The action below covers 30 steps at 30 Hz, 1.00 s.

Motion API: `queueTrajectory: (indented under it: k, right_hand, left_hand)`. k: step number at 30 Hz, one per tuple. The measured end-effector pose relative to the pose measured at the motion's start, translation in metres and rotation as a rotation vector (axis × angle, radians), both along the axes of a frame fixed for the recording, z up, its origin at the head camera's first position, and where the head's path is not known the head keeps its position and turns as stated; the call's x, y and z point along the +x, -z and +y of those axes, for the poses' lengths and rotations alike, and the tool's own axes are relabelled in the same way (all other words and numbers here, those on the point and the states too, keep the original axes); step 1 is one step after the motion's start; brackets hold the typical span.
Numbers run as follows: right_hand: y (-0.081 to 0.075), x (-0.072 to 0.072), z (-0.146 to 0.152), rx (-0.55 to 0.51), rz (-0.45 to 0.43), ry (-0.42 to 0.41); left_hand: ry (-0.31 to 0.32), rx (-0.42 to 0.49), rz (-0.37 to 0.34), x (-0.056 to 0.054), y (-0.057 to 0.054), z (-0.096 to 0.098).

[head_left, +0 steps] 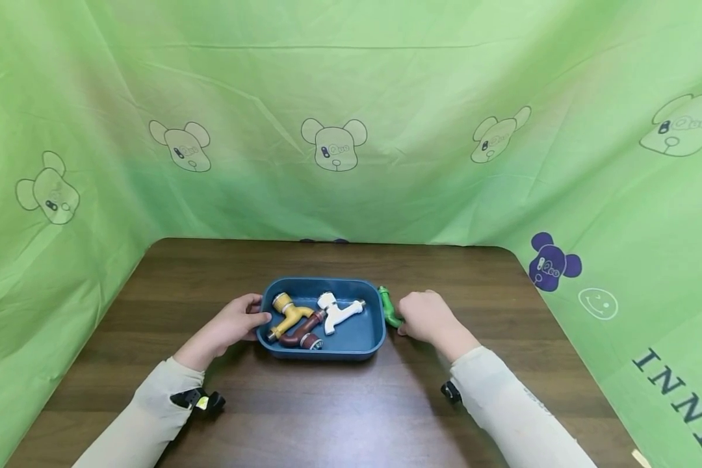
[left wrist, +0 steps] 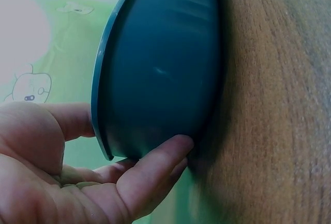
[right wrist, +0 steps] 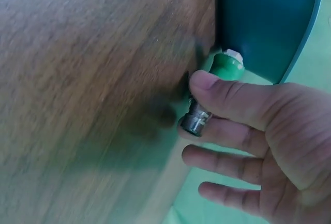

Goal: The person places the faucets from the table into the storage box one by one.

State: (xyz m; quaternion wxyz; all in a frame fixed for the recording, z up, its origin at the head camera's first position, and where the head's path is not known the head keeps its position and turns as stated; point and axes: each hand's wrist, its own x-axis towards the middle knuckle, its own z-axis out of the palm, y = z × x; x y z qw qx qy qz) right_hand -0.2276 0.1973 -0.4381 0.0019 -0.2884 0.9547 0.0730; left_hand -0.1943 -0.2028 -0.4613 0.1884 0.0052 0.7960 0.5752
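A blue plastic tray stands on the table, and my left hand grips its left end. In the left wrist view the thumb lies over the tray's rim while fingers press the outer wall. Inside the tray lie a yellow faucet, a dark red faucet and a white faucet. Just outside the tray's right end, my right hand pinches a green faucet between thumb and index finger. The right wrist view shows its metal end below the thumb; part of the green body is covered.
The brown wooden table extends around the tray. Green curtain with bear-head prints hangs behind and along both sides. A small dark camera is strapped at each wrist.
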Motion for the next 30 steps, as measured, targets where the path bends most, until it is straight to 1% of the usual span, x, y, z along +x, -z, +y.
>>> queueTrajectory:
  k: [9,16,20,25,30]
  right_hand:
    - [-0.004,0.0,0.007,-0.01,0.026,-0.058]
    - [-0.004,-0.002,0.014,-0.005,0.033,-0.065]
    - [-0.006,-0.003,0.019,-0.013,0.063,-0.085]
    - [-0.01,-0.004,0.025,-0.028,0.119,-0.129]
    - [-0.014,-0.006,0.03,-0.029,0.128,-0.138]
  left_hand:
    - [-0.003,-0.006,0.001,-0.001,-0.001,0.0]
    - [0.005,0.0,0.006,0.0,0.001,-0.001]
    - [0.006,0.009,0.011,0.0,0.001,-0.001]
    - [0.006,0.012,0.012,0.0,0.002,-0.001]
    - [0.004,0.011,0.01,0.0,0.002,-0.001]
